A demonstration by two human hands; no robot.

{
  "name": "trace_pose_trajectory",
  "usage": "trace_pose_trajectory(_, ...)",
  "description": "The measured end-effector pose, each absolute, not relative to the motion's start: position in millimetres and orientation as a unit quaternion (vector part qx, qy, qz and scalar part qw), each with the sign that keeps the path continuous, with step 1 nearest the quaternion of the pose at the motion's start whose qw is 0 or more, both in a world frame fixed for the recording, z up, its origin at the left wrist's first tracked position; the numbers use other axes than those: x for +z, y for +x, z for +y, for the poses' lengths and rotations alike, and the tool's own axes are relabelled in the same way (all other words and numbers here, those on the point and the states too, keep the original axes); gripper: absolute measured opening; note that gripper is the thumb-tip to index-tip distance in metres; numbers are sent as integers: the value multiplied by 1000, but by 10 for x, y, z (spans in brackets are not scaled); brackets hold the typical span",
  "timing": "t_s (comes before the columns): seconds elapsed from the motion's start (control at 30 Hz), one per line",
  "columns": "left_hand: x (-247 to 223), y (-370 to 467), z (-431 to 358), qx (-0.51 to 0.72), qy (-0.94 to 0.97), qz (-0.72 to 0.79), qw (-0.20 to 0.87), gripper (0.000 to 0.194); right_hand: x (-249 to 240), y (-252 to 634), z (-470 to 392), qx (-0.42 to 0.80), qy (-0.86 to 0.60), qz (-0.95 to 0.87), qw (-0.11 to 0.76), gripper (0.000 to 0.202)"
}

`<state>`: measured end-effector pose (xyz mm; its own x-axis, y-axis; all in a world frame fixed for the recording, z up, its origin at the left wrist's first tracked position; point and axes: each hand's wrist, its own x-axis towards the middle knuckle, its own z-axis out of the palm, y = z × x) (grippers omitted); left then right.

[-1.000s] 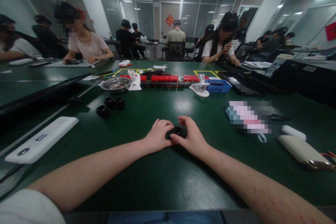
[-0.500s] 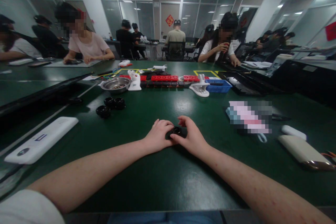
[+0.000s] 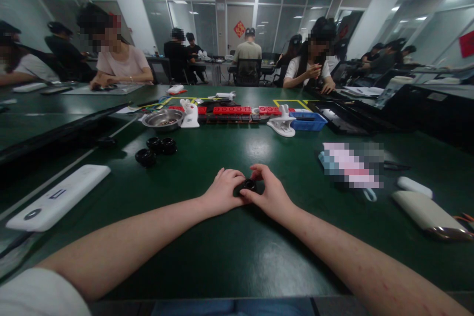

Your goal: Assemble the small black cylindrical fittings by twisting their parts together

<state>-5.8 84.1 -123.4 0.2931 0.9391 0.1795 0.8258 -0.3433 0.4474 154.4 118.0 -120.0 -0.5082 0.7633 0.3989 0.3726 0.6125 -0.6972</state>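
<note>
Between my two hands, a small black round part [image 3: 249, 185] with a ring-shaped top rests low at the green table [image 3: 222, 252]. My left hand [image 3: 226, 188] is curled against its left side, the fingers bent around it. From the right, my right hand [image 3: 267, 188] has thumb and fingers closed around the same part, with the thumb at its near edge. Farther left on the table stand several black round parts [image 3: 162, 146] of a similar look, grouped together.
A metal bowl [image 3: 163, 120] with small pieces, white stands [image 3: 283, 122], a blue tray [image 3: 309, 122] and red strips [image 3: 232, 110] lie across the table. White power bank [image 3: 59, 197] is left; beige case [image 3: 425, 212] is right. People sit opposite.
My hands have hardly moved around the black part. Across the table, the person at the right has lowered a raised hand, and the person at the left has shifted their arms.
</note>
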Motion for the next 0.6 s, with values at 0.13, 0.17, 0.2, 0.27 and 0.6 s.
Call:
trace_pose_trajectory(0.13,-1240,-60,848,211,793,556,133,34,-1169,1561,1170,308,-318,-828,344,42)
trace_pose_trajectory(0.17,-1247,-62,850,209,793,557,132,36,-1161,1569,1165,315,-306,-832,339,43)
trace_pose_trajectory(0.2,-1254,-63,851,208,792,559,130,37,-1155,1576,1159,318,-295,-837,334,46)
trace_pose_trajectory(0.27,-1265,-65,853,206,791,561,128,37,-1151,1584,1147,308,-281,-845,335,50)
trace_pose_trajectory(0.6,-1251,-64,847,207,794,556,132,31,-1234,1531,1153,276,-320,-830,364,46)
